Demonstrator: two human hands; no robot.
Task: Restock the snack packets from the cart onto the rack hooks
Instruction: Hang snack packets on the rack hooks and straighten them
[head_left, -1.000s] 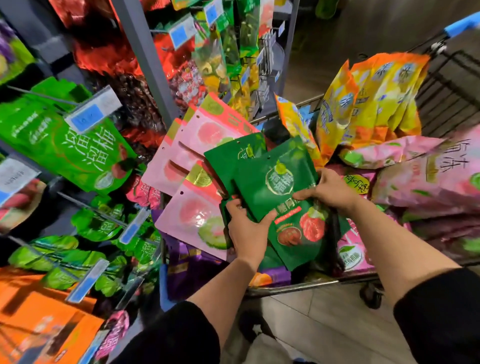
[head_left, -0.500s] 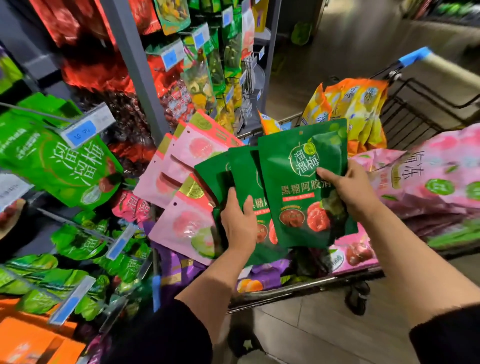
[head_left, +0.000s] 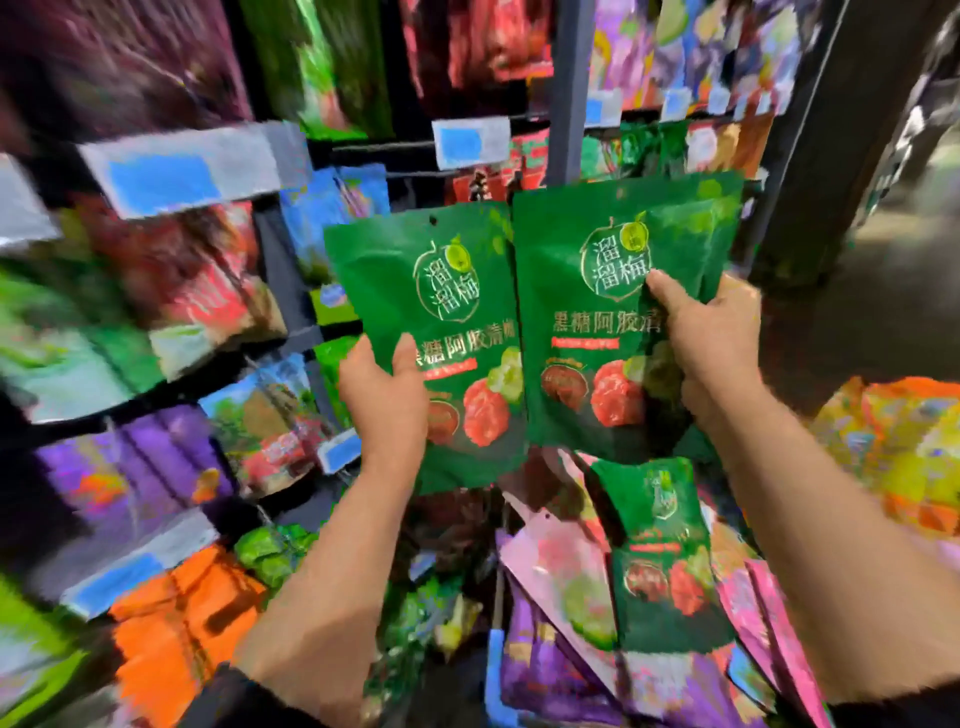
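Observation:
My left hand (head_left: 385, 400) grips the lower left edge of a dark green snack packet (head_left: 431, 291), held upright in front of the rack. My right hand (head_left: 711, 343) holds a second green packet (head_left: 587, 322) by its right side, thumb across the front; more green packets seem stacked behind it. Both packets show a punched hang hole at the top. Another green packet (head_left: 660, 551) lies below in the cart among pink packets (head_left: 561, 566). The rack hooks (head_left: 395, 174) with blue price tags (head_left: 470, 143) stick out just above and left of the held packets.
The rack on the left is blurred, crowded with hanging red, green, purple and orange packets (head_left: 176, 623). A grey upright post (head_left: 571, 88) stands behind the held packets. Yellow-orange packets (head_left: 898, 441) fill the cart at right.
Both hands lifted the green packets out of the cart and up toward the rack. The packets separated, one in each hand. The view swung left and up, blurring the rack.

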